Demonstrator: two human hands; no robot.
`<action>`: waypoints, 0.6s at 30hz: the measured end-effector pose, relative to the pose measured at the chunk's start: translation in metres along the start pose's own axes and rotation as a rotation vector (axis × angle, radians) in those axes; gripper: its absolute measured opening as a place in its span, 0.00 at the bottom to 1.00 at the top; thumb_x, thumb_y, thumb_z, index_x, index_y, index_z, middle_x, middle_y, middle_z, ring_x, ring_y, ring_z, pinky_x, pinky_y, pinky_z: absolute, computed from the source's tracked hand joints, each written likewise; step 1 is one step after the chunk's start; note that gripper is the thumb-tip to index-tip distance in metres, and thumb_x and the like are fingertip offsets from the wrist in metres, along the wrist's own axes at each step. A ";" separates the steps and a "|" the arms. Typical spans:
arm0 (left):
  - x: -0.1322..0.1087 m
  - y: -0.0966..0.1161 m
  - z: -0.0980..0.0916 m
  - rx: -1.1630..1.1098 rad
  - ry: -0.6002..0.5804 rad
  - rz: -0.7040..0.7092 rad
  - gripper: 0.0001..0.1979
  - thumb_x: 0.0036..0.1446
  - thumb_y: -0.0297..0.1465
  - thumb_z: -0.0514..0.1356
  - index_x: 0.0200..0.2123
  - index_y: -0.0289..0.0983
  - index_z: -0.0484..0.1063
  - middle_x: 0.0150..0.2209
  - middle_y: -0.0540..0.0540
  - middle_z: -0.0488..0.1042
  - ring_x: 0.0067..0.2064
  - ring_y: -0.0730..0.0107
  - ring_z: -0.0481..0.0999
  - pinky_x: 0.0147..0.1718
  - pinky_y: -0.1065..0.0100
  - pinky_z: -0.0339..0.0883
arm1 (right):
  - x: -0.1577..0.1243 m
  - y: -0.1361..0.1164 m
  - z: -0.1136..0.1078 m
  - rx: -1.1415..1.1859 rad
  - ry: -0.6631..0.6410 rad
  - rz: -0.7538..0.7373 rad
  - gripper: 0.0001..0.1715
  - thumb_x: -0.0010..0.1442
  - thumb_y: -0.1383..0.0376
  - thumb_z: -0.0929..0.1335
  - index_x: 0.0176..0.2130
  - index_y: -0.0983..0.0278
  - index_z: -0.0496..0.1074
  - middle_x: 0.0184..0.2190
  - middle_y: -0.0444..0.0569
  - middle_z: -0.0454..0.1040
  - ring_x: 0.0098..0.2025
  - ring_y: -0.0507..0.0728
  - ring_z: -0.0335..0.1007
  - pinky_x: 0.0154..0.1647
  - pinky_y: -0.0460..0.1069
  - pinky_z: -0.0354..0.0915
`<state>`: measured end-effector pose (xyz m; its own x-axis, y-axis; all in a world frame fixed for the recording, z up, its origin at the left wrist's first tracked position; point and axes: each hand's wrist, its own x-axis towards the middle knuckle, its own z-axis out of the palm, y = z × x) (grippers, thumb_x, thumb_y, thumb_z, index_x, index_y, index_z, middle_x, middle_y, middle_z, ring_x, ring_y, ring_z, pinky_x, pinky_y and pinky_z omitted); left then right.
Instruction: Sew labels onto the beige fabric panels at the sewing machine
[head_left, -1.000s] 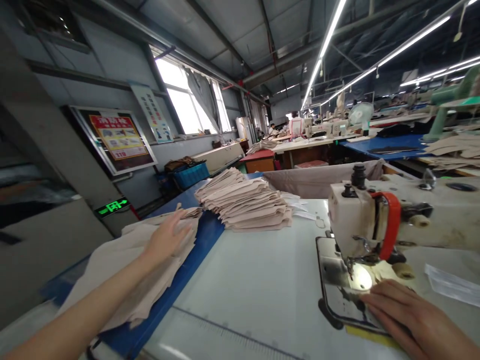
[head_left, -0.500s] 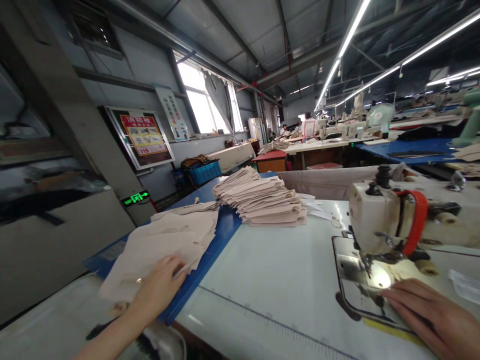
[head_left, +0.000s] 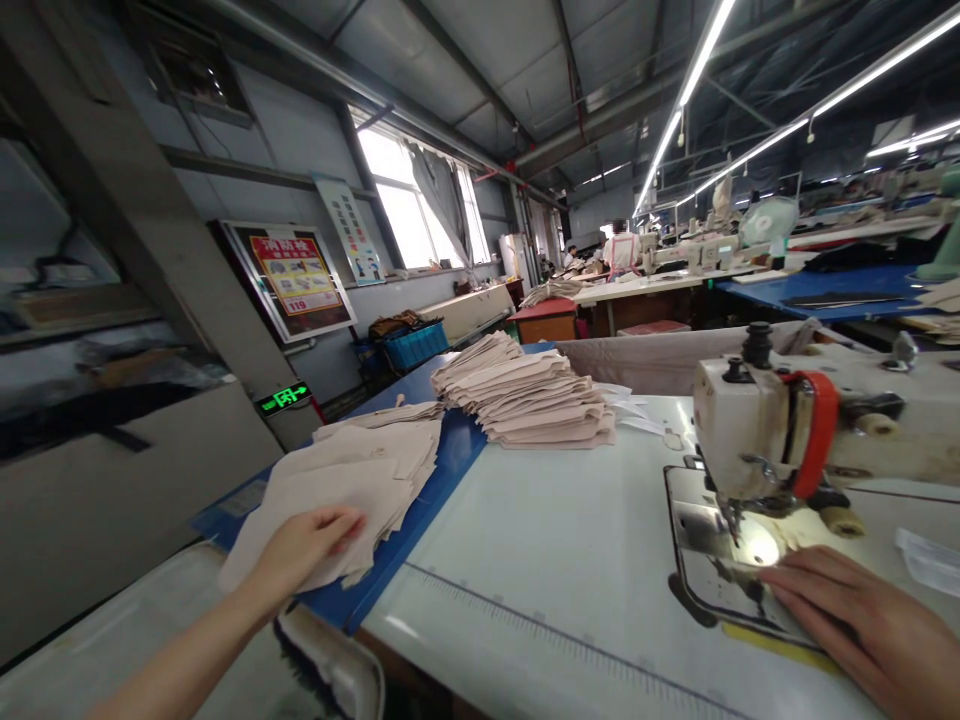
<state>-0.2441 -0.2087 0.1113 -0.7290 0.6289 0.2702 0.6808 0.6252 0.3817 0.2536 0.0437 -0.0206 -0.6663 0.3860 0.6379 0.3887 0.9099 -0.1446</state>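
My left hand (head_left: pixel 319 540) is over a loose pile of beige fabric pieces (head_left: pixel 352 450) on the blue surface at the left. Its fingers are drawn together and slightly blurred; what they hold, if anything, is not clear. At the right, my right hand (head_left: pixel 855 610) rests beside the metal plate (head_left: pixel 697 530) of a sewing machine (head_left: pixel 735 430), fingers pressed together below the lit needle area. Anything between those fingertips is too small to make out. A taller stack of folded beige pieces (head_left: pixel 544 400) lies behind, between the hands.
A printed ruler (head_left: pixel 540 635) runs along the front of the pale machine table (head_left: pixel 525 540). White strips (head_left: pixel 634 410) lie behind the machine head, and a translucent white piece (head_left: pixel 930 560) is at the far right. A blue crate (head_left: pixel 416 345) stands by the wall.
My left hand has drawn back slightly to the left over the fabric pile, away from its right edge. My right hand remains at the machine plate. The view has shifted slightly.
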 end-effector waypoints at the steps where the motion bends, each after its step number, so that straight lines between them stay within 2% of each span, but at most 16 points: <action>1: -0.002 -0.002 0.002 0.002 -0.017 0.013 0.19 0.50 0.47 0.54 0.26 0.40 0.79 0.29 0.44 0.81 0.34 0.54 0.81 0.34 0.64 0.74 | 0.001 -0.001 -0.001 0.000 0.008 -0.001 0.16 0.68 0.57 0.62 0.41 0.54 0.79 0.38 0.47 0.81 0.39 0.57 0.79 0.39 0.47 0.76; 5: -0.017 -0.019 0.008 0.014 -0.026 0.085 0.24 0.47 0.51 0.55 0.37 0.40 0.79 0.41 0.43 0.82 0.43 0.50 0.81 0.43 0.61 0.73 | 0.003 -0.002 -0.003 0.009 0.035 -0.010 0.17 0.67 0.57 0.62 0.40 0.54 0.79 0.36 0.47 0.81 0.37 0.58 0.79 0.38 0.48 0.76; 7: -0.028 -0.027 0.011 0.042 -0.020 0.181 0.26 0.47 0.52 0.56 0.42 0.41 0.78 0.49 0.42 0.79 0.50 0.49 0.78 0.51 0.58 0.69 | 0.002 0.000 -0.002 0.018 0.026 -0.017 0.16 0.66 0.57 0.63 0.40 0.54 0.80 0.36 0.47 0.81 0.36 0.58 0.79 0.38 0.48 0.76; 9: -0.036 -0.033 0.013 0.082 -0.009 0.266 0.26 0.48 0.52 0.57 0.42 0.41 0.78 0.52 0.41 0.77 0.54 0.49 0.75 0.57 0.55 0.64 | 0.000 0.002 0.000 0.017 0.011 -0.023 0.16 0.66 0.56 0.63 0.40 0.54 0.80 0.36 0.48 0.81 0.37 0.58 0.79 0.39 0.48 0.76; 13: -0.037 -0.038 0.018 0.076 -0.027 0.264 0.24 0.52 0.52 0.52 0.37 0.41 0.78 0.44 0.41 0.81 0.49 0.50 0.78 0.54 0.56 0.68 | -0.003 0.003 0.001 -0.018 0.003 -0.021 0.18 0.67 0.56 0.62 0.40 0.56 0.80 0.37 0.47 0.81 0.39 0.58 0.79 0.40 0.48 0.76; 18: -0.023 -0.043 0.017 0.019 -0.089 0.216 0.22 0.50 0.50 0.53 0.31 0.42 0.78 0.34 0.46 0.82 0.37 0.56 0.81 0.40 0.64 0.74 | -0.001 0.002 0.000 -0.047 0.002 -0.037 0.19 0.68 0.58 0.61 0.39 0.56 0.80 0.37 0.45 0.81 0.38 0.56 0.79 0.40 0.46 0.76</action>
<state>-0.2548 -0.2422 0.0736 -0.5575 0.7869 0.2647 0.8223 0.4794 0.3067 0.2551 0.0446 -0.0216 -0.6795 0.3520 0.6437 0.3931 0.9155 -0.0856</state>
